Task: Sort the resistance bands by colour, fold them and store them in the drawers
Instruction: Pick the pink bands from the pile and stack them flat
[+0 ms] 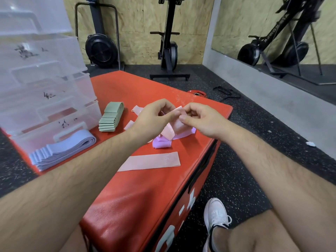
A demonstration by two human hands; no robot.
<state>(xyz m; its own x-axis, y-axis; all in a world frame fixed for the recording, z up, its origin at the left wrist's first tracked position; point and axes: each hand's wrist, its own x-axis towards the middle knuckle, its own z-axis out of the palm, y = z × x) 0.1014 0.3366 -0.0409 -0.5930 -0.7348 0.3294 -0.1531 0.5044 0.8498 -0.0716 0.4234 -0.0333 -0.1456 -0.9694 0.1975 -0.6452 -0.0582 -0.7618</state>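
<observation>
Red box: drawers, green stack, blue stack, flat pink band.

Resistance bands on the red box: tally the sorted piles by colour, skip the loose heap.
Green stack: 1
Light-blue stack: 1
Flat pink band: 1
Total: 3
Not counted: the held pink band, pinched by the left hand and right hand, and the loose pink and lilac heap.

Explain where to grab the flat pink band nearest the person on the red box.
Probably its right short end, coming from the right, where the flat pink band stops nearest the edge of the red box. It lies flat with no raised fold, so a thumb and finger would pinch that end and peel it up rather than grasp its middle.
</observation>
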